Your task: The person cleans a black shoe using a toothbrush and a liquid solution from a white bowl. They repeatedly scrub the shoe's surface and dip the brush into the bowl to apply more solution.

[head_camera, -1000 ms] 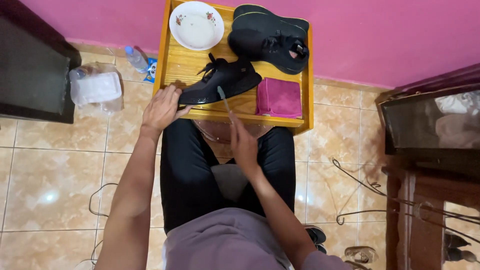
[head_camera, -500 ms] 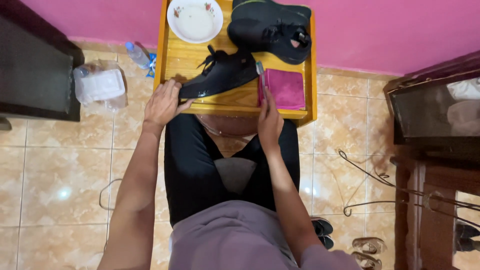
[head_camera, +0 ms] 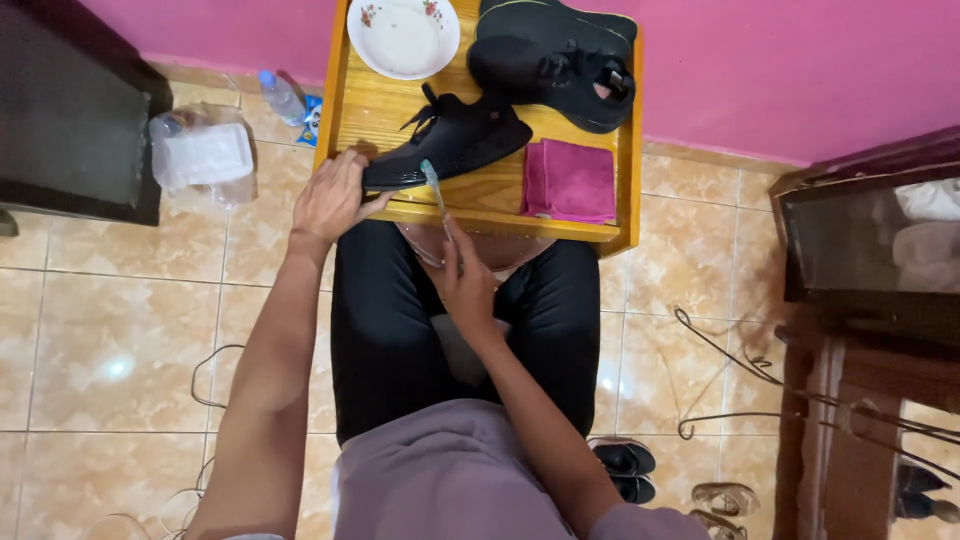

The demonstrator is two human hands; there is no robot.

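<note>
A black sneaker (head_camera: 455,140) lies on its side on a small wooden table (head_camera: 590,235). My left hand (head_camera: 328,195) grips its heel end at the table's front edge. My right hand (head_camera: 465,285) is closed on a toothbrush (head_camera: 434,188) whose bristled head touches the sneaker's sole edge. A second black sneaker (head_camera: 560,60) sits at the table's back right. Next to it stands a white plate (head_camera: 403,35), and a folded magenta cloth (head_camera: 570,180) lies on the right front of the table.
A pink basin (head_camera: 490,250) sits partly hidden under the table front between my knees. A clear plastic container (head_camera: 205,155) and a water bottle (head_camera: 282,97) lie on the tiled floor at left. Dark cabinets stand on both sides; sandals (head_camera: 625,465) and wires are on the floor right.
My right hand has come back from beside the magenta cloth to the middle, bringing the toothbrush up against the sneaker's sole. My left hand has stayed on the sneaker's heel.
</note>
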